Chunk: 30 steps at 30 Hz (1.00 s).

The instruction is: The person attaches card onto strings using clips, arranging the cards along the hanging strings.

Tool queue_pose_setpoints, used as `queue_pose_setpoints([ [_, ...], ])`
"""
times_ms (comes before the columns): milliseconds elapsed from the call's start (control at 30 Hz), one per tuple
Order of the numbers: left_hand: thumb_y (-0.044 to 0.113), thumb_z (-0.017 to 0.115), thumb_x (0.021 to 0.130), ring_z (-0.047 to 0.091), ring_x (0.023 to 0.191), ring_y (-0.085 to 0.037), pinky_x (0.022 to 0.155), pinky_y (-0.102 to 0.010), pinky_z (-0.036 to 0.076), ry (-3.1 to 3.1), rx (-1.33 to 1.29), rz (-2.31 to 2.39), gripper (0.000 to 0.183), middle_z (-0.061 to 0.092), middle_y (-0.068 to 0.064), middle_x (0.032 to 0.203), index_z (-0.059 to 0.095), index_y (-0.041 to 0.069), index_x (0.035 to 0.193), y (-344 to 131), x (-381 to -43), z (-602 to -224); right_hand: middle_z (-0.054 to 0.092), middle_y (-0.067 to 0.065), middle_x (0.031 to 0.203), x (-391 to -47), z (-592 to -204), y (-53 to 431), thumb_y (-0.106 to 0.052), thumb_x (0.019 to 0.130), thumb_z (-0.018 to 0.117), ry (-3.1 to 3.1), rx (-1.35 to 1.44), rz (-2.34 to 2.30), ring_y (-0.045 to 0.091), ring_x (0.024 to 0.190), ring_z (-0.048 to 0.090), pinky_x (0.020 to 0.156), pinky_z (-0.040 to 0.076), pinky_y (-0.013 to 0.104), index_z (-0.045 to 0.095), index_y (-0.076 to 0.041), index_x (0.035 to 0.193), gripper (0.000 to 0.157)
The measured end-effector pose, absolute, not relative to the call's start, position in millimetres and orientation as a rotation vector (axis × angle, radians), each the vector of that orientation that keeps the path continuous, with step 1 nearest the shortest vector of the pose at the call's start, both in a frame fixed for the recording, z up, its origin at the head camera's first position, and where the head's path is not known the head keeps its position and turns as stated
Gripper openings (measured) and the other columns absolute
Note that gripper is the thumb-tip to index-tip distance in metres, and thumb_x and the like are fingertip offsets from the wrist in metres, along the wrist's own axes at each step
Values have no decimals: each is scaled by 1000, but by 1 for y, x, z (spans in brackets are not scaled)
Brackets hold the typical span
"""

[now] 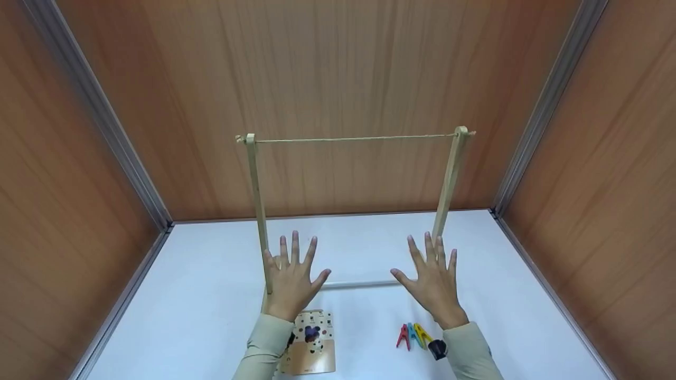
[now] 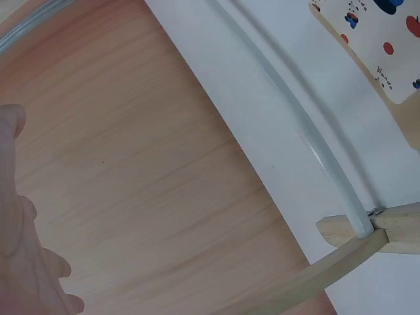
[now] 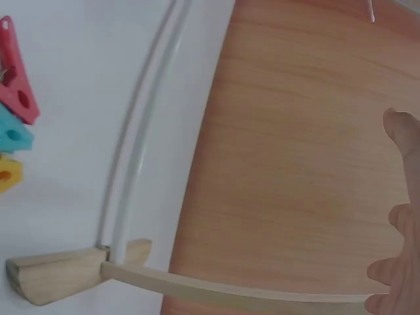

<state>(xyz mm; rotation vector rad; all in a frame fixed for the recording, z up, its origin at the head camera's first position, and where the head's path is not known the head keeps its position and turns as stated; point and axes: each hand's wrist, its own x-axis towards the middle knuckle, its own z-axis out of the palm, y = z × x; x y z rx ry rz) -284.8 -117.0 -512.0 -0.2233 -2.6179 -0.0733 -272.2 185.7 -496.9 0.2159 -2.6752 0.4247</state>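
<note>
Both hands hang in the air over the white table with fingers spread and nothing held. My left hand (image 1: 289, 285) overlaps the left post (image 1: 256, 195) of a small wooden clothesline rack in the head view. My right hand (image 1: 434, 282) is near the foot of its right post (image 1: 449, 184). A string (image 1: 348, 139) runs between the post tops, and a pale rod (image 2: 295, 111) joins them low down. Below the left wrist lies a flat card with cartoon prints (image 1: 311, 351), partly hidden by the sleeve. Red (image 1: 403, 336), blue (image 1: 414, 335) and yellow (image 1: 422, 333) clothespins lie beside the right wrist.
Wood-grain panels stand behind (image 1: 348, 68) and on both sides, with grey metal strips (image 1: 105, 116) at the corners. The white table (image 1: 200, 295) ends against them. Wooden feet (image 3: 59, 272) carry the rack's posts.
</note>
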Motion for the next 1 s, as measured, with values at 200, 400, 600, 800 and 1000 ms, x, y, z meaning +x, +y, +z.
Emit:
queue_pose_setpoints([
  [200, 66, 47, 89, 20, 144, -45, 110, -70, 9, -2624, -264, -144, 77, 22, -18, 158, 26, 27, 152, -122, -283, -515, 22, 20, 157, -268, -496, 189, -57, 87, 60, -2635, 215, 504, 43, 145, 16, 112, 1, 67, 30, -19, 151, 81],
  [400, 59, 52, 90, 23, 142, -46, 111, -68, 11, -2627, -321, -303, 76, 25, -20, 156, 30, 20, 151, -128, -283, -519, 29, 22, 154, -265, -496, 197, -50, 89, 61, -2600, 203, 648, 45, 142, 22, 111, 6, 68, 31, -15, 150, 77],
  [600, 53, 53, 93, 26, 143, -40, 115, -60, 12, -2664, -345, -471, 72, 30, -17, 155, 32, 15, 150, -135, -279, -525, 37, 21, 150, -260, -505, 211, -38, 93, 62, -2563, 188, 958, 45, 136, 34, 105, 27, 68, 36, -11, 148, 66],
  [800, 46, 55, 94, 37, 137, -36, 115, -57, 20, -2716, -352, -668, 67, 40, -15, 149, 35, 12, 148, -141, -275, -533, 49, 21, 140, -256, -516, 222, -32, 94, 62, -2590, 118, 1169, 43, 128, 46, 100, 39, 60, 46, -6, 141, 56],
  [1000, 38, 63, 92, 54, 119, -31, 100, -50, 44, -2839, -304, -900, 53, 58, -12, 129, 52, 11, 135, -146, -274, -547, 67, 11, 115, -253, -530, 227, -22, 91, 66, -2616, 84, 1261, 28, 103, 64, 90, 50, 47, 61, -4, 126, 39],
])
